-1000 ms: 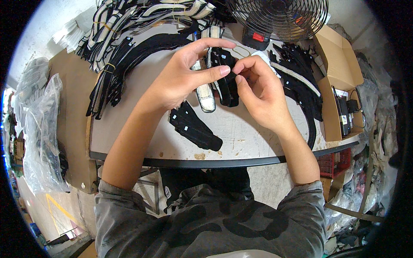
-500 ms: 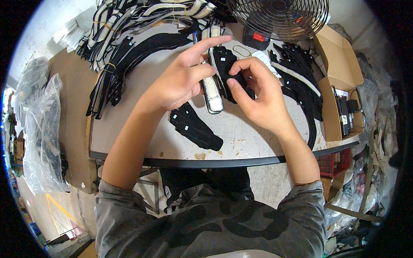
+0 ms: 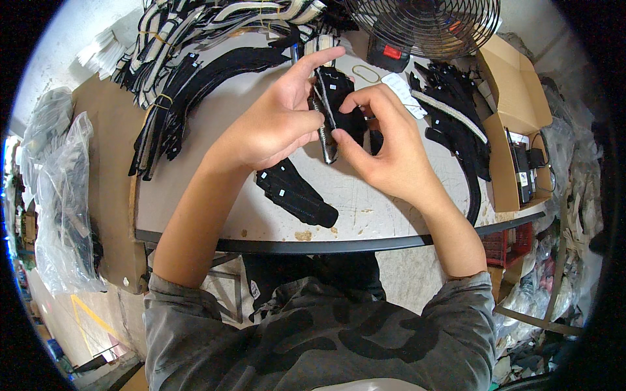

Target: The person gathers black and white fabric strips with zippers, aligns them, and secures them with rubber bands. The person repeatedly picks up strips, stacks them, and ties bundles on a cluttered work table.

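Both hands hold one black fabric piece with a white-edged strip (image 3: pixel 331 111) above the middle of the grey table (image 3: pixel 215 195). My left hand (image 3: pixel 274 124) grips its left side, index finger stretched up over the top. My right hand (image 3: pixel 385 146) pinches its right side between thumb and fingers. A small stack of black fabric pieces (image 3: pixel 297 193) lies on the table just below my left hand.
Bundles of black and striped straps (image 3: pixel 195 72) crowd the back left of the table. A black fan (image 3: pixel 424 23) stands at the back. More black pieces (image 3: pixel 456 124) lie at the right beside an open cardboard box (image 3: pixel 515 98). Clear plastic bags (image 3: pixel 62 195) hang at the left.
The black piece has been turned in my hands, so its white-edged strip now stands on edge. Both hands stay together over the table's middle.
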`<state>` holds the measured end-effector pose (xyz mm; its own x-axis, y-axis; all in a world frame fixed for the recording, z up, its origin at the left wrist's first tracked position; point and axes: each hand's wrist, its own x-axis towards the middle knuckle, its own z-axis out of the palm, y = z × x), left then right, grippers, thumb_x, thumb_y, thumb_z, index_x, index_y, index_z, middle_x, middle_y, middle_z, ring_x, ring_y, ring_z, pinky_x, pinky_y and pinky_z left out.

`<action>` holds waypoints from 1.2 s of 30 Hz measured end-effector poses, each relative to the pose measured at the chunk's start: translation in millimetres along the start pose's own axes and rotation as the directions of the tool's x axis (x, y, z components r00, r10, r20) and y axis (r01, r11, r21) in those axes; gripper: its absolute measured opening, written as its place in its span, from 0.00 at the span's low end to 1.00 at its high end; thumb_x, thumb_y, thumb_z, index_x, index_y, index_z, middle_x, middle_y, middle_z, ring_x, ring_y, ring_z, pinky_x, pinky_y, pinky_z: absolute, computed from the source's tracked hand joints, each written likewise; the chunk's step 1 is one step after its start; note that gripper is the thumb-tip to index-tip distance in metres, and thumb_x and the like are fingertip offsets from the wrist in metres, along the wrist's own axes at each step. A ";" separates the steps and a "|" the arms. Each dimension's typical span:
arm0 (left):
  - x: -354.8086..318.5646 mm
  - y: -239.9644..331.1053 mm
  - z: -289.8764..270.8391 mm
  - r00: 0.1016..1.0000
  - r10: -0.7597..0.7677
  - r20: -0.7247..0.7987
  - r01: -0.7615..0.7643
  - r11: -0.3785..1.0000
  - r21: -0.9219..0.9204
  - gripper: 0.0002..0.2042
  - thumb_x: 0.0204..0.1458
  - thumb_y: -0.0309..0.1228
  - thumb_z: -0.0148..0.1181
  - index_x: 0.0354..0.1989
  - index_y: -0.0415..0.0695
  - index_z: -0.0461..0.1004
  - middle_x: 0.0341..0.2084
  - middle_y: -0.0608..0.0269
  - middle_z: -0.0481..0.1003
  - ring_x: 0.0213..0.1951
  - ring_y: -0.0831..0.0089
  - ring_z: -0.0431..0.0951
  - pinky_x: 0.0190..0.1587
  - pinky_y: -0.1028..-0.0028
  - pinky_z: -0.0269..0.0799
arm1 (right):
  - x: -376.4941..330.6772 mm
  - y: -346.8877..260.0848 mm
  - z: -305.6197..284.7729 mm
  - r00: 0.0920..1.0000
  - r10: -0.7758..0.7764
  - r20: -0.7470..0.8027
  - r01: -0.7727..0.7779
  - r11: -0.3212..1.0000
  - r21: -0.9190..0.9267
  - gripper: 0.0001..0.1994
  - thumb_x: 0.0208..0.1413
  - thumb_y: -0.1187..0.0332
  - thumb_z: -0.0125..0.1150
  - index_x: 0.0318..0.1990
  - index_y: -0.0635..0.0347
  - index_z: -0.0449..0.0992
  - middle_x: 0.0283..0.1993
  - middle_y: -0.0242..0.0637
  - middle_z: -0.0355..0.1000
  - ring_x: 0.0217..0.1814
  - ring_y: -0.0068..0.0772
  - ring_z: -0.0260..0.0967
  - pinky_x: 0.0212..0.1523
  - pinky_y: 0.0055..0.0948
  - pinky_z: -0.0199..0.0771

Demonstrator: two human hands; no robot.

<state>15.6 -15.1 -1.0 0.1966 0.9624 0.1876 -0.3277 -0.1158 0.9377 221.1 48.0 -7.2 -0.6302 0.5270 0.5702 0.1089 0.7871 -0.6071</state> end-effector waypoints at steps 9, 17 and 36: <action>-0.6 3.8 2.1 0.995 -0.067 -0.074 0.074 0.993 0.095 0.40 0.57 0.12 0.48 0.81 0.47 0.49 0.62 0.53 0.68 0.58 0.70 0.75 0.56 0.69 0.79 | 0.5 0.4 0.7 0.996 0.084 0.014 -0.085 0.992 0.096 0.19 0.52 0.71 0.74 0.48 0.61 0.72 0.47 0.47 0.72 0.47 0.49 0.76 0.46 0.39 0.77; -5.2 3.4 0.1 0.997 -0.056 -0.056 0.070 0.956 0.285 0.38 0.59 0.15 0.50 0.80 0.44 0.49 0.57 0.52 0.72 0.55 0.68 0.78 0.59 0.66 0.79 | -1.3 2.4 2.2 0.999 -0.013 0.030 0.015 0.997 -0.075 0.21 0.54 0.70 0.76 0.52 0.60 0.72 0.47 0.40 0.73 0.46 0.36 0.75 0.47 0.32 0.77; -13.1 13.8 -41.3 0.984 0.133 -0.118 0.070 0.322 0.944 0.11 0.63 0.33 0.66 0.48 0.39 0.80 0.30 0.58 0.79 0.33 0.74 0.76 0.39 0.71 0.74 | -6.7 -3.4 7.6 0.987 -0.084 0.135 0.123 0.942 -0.311 0.21 0.54 0.59 0.74 0.50 0.61 0.80 0.47 0.45 0.72 0.51 0.53 0.68 0.52 0.47 0.69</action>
<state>-29.7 -19.2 -2.7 0.0409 0.9606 0.2749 0.7807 -0.2024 0.5912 219.1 39.4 -13.2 -0.7350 0.4110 0.5393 0.2648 0.9062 -0.3298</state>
